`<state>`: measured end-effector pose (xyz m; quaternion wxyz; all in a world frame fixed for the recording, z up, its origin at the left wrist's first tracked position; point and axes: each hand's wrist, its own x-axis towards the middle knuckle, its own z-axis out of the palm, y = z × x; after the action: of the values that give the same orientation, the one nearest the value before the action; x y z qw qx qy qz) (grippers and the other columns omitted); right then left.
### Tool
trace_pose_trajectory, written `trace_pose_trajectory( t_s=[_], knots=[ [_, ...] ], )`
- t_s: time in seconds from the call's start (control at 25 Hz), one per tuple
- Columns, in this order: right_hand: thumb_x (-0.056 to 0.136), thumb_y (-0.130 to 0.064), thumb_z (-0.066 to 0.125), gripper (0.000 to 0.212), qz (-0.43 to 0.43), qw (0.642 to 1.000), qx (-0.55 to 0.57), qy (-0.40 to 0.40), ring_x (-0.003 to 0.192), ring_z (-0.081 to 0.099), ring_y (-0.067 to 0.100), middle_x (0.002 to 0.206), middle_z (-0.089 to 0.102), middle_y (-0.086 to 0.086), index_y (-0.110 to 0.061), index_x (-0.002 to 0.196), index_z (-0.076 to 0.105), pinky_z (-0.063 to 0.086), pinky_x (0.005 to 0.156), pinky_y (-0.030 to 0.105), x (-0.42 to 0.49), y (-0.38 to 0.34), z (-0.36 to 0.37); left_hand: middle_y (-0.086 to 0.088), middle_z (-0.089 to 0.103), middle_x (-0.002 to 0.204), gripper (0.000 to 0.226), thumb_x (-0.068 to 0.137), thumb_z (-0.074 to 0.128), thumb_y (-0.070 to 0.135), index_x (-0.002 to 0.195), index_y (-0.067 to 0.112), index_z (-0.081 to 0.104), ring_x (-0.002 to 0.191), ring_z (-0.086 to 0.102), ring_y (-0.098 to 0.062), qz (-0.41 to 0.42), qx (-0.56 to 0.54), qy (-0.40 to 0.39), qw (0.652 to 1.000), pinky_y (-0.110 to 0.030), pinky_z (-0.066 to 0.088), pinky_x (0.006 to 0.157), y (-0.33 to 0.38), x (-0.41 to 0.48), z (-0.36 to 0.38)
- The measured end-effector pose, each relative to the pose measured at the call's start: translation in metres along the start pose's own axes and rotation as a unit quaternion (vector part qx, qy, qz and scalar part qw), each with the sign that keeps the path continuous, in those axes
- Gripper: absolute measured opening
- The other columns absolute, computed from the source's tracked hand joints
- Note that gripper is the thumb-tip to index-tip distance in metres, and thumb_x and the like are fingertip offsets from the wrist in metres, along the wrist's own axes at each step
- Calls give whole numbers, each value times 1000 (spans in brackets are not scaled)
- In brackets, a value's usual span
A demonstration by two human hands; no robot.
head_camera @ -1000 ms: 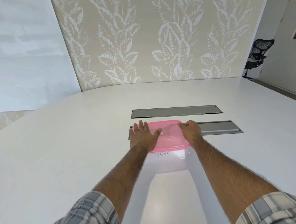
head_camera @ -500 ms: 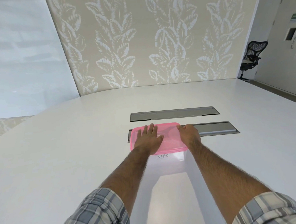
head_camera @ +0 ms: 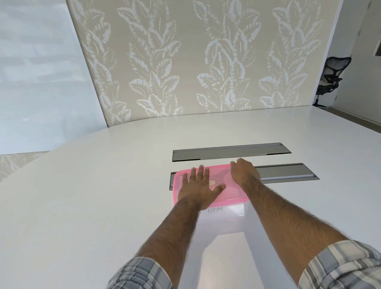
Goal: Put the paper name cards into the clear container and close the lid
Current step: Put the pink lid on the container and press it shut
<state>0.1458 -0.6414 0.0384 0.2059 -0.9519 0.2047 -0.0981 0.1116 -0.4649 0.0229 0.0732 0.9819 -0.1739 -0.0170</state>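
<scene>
A clear container (head_camera: pixel 224 211) stands on the white table (head_camera: pixel 78 205), topped by a translucent pink lid (head_camera: pixel 227 194). Through its near wall a paper name card (head_camera: pixel 215 209) with handwritten letters shows. My left hand (head_camera: pixel 198 186) lies flat on the left half of the lid, fingers spread. My right hand (head_camera: pixel 244 171) rests on the lid's far right corner, its fingers curled over the edge. Whether the lid is snapped tight all round I cannot tell.
Two long grey cable hatches are set in the tabletop: one (head_camera: pixel 229 152) beyond the container, one (head_camera: pixel 286 172) partly under it and running right. A black office chair (head_camera: pixel 331 77) stands at the far right by a door. Leaf-patterned wall behind.
My left hand has slid from the lid's left edge toward its middle and lies flat there. My right hand stays at the far right corner.
</scene>
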Motion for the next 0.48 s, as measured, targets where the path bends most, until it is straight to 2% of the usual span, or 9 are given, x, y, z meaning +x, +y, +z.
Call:
trace_pose_trajectory(
  t_s=[0.2, 0.48],
  knots=[
    [102, -33, 32, 43, -1, 1000, -23, -11, 110, 63, 33, 122, 66, 12, -7, 119, 62, 48, 90, 40, 11, -4, -1, 1, -15, 166, 94, 88, 8, 79, 159, 20, -7, 152, -15, -22, 3, -1, 3, 1000, -49, -9, 121, 0, 1, 2],
    [101, -46, 26, 57, 6, 999, -27, -26, 113, 61, 32, 126, 65, 13, -8, 124, 62, 47, 94, 41, 25, -7, 6, 0, -15, 166, 93, 88, 8, 79, 159, 20, -6, 152, -15, -23, 3, 6, 7, 1000, -50, -9, 121, 0, 0, 2]
  ],
)
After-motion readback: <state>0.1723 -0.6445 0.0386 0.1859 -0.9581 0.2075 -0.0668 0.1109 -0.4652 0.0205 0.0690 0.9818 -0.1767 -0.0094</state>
